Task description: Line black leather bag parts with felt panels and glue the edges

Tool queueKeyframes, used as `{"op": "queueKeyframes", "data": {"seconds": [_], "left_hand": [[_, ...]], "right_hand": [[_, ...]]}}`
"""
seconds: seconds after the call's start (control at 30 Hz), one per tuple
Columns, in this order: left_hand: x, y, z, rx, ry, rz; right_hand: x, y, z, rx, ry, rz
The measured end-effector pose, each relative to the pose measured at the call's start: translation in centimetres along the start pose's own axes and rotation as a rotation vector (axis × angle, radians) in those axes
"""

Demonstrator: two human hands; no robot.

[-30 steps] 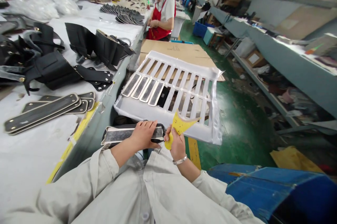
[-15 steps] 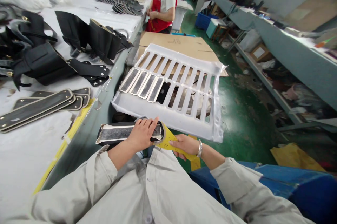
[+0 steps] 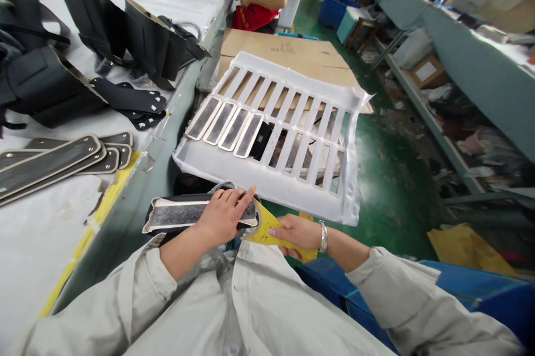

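While four cream-rimmed grey strips [image 3: 220,122] already lie on the white slotted frame [image 3: 267,176], the left hand [image 3: 223,215] clasps a seemingly unfinished cream-edged grey panel [image 3: 178,215] near it, and the right hand [image 3: 300,232] grips a flat yellow tool [image 3: 263,226] at the panel's end.

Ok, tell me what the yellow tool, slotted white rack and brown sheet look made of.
Yellow tool: probably smooth plastic, being thin and evenly coloured.
Slotted white rack: seemingly wrapped in glossy plastic film, given its wrinkled edges; the core is hidden.
Brown sheet: likely matte cardboard, tan with printed marks.
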State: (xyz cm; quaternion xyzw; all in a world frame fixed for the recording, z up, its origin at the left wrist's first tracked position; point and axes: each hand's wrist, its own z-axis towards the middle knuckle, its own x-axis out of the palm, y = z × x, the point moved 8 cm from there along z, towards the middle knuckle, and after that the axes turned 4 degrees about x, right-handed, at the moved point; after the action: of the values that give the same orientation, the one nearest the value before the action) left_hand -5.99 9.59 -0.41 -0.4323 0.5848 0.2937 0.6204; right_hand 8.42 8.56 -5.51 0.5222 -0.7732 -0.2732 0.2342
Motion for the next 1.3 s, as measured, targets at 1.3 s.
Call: {"op": "queueKeyframes", "data": {"seconds": [1.3], "left_hand": [[-1.3,1.3,-1.9,0.076,-0.047,-0.134]], "right_hand": [[-0.4,2.4,2.9,0.067,-0.044,0.059]]}}
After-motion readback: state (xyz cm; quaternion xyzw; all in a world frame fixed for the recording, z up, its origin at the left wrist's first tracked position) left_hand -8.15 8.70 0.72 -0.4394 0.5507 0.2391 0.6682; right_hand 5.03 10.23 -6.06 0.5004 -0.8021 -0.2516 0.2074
